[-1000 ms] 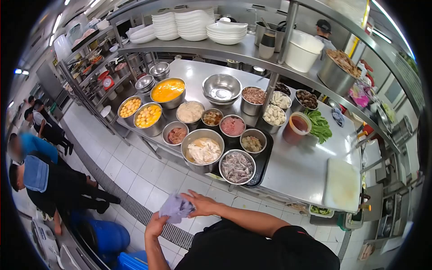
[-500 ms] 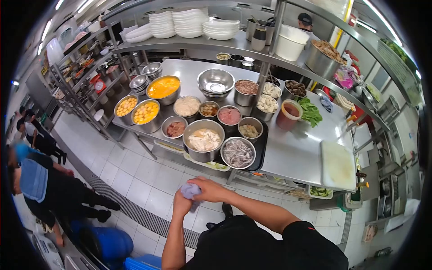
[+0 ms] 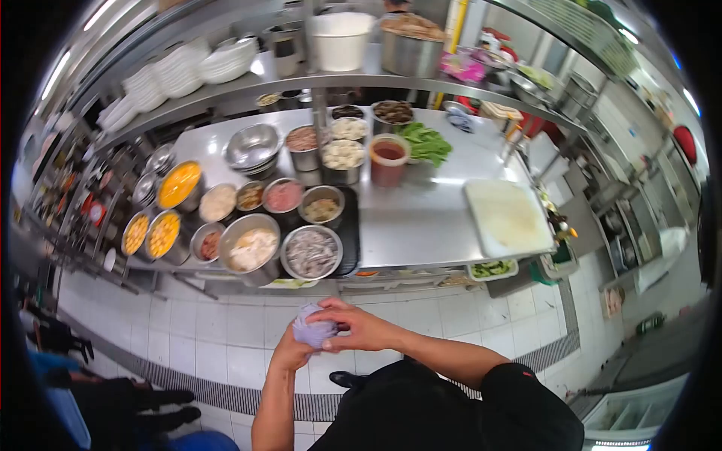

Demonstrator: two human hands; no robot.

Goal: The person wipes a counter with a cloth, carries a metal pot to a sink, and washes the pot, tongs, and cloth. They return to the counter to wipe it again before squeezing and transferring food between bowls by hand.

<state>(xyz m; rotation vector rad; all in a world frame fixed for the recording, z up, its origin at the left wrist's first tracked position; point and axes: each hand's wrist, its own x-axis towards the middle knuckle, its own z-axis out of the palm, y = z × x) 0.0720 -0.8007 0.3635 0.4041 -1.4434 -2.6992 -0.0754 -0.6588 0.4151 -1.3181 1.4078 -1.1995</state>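
Both my hands meet in front of my chest around a crumpled pale purple cloth (image 3: 312, 329). My left hand (image 3: 289, 351) cups it from below and my right hand (image 3: 357, 329) presses over it from the right. They hover above the white tiled floor, just short of the steel worktable (image 3: 421, 222). The nearest things on the table are a bowl of grey sliced meat (image 3: 311, 252) and a bowl of pale food (image 3: 250, 248), on a dark tray (image 3: 349, 240).
Several steel bowls of yellow, pink and white ingredients fill the table's left half. A white cutting board (image 3: 508, 218), a red sauce tub (image 3: 388, 159) and greens (image 3: 426, 141) lie right. Plates stack on the shelf above. People stand lower left beside a floor drain (image 3: 210, 389).
The view has swung right and closer to the table. My hands have closed together on the cloth, which was loosely held between them a second ago.
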